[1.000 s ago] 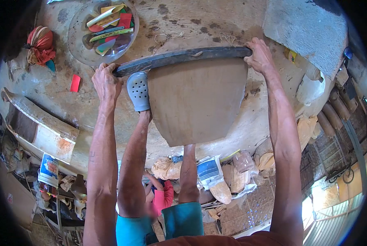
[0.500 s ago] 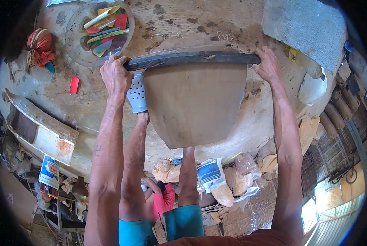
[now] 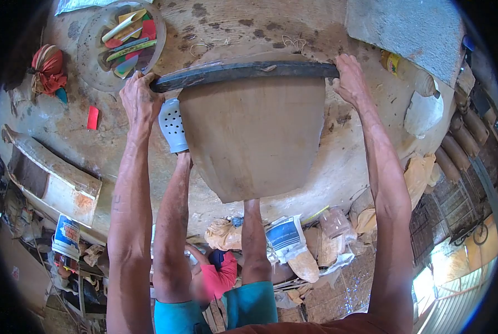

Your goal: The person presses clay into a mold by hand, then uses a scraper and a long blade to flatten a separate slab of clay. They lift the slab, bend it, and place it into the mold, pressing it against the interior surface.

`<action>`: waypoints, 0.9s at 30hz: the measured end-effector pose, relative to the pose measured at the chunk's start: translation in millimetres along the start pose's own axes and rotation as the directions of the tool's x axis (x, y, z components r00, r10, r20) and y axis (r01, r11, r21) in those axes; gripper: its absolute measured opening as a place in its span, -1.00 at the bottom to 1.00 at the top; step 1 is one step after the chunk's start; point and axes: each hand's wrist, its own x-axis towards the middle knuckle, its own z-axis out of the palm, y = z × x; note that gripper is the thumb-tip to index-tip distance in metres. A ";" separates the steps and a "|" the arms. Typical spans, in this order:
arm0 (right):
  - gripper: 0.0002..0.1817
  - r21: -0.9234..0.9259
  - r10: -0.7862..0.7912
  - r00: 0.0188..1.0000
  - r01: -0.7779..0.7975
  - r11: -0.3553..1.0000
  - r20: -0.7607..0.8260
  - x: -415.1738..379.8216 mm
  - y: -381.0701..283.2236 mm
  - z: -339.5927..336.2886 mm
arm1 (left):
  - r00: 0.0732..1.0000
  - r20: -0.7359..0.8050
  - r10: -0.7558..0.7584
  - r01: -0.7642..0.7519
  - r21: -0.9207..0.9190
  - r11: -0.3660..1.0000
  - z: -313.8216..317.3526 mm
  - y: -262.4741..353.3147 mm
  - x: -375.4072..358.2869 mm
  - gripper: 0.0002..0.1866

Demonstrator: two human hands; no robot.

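A long dark bar (image 3: 243, 73), slightly bowed in this view, runs crosswise in front of me. My left hand (image 3: 141, 99) is closed around its left end, and my right hand (image 3: 350, 80) grips the right end. Under and below the bar spreads a flat, smooth greyish-brown slab (image 3: 254, 139), which looks like clay. Its near edge is narrower than its far one. A thin rim of similar material shows just beyond the bar. Beside the slab's left edge is a pale blue perforated clog (image 3: 173, 127) on my foot; the slab hides my other foot.
A round basin (image 3: 85, 72) holds colored strips and scraps. Nearby are a red card (image 3: 92, 118) and a red cloth bundle (image 3: 48, 69). A curved trough (image 3: 65, 178) lies left, a bottle (image 3: 392, 62) right. Another person in a pink top (image 3: 220, 275) is behind my legs.
The bar and both hands have shifted slightly up and left in the view, a little away from me. The whole scene has also drifted left as my head moved. Both grips stay closed.
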 end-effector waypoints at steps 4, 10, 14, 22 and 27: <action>-0.53 0.082 -0.016 0.999 0.013 0.997 0.040 2.8 7.4 2.5 | 1.000 0.026 -0.010 0.010 0.011 1.000 2.9 -5.6 5.1 -0.53; -0.48 0.060 -0.022 0.999 0.020 0.998 0.033 3.5 7.6 3.2 | 0.999 0.047 -0.023 0.023 0.009 1.000 -0.1 -4.8 2.4 -0.51; -0.48 0.066 -0.026 0.999 0.023 0.998 0.043 5.2 16.2 7.6 | 0.998 0.067 -0.016 0.015 0.016 1.000 1.0 -5.9 0.9 -0.53; -0.52 0.138 -0.090 0.991 0.076 0.988 0.097 3.5 18.9 0.3 | 0.991 0.135 -0.007 0.013 -0.047 0.999 3.8 -7.0 -2.2 -0.54; -0.50 0.177 -0.119 0.993 0.118 0.977 -0.007 -5.4 20.9 11.6 | 0.991 0.130 0.003 0.004 -0.053 0.999 3.4 -6.2 -8.4 -0.56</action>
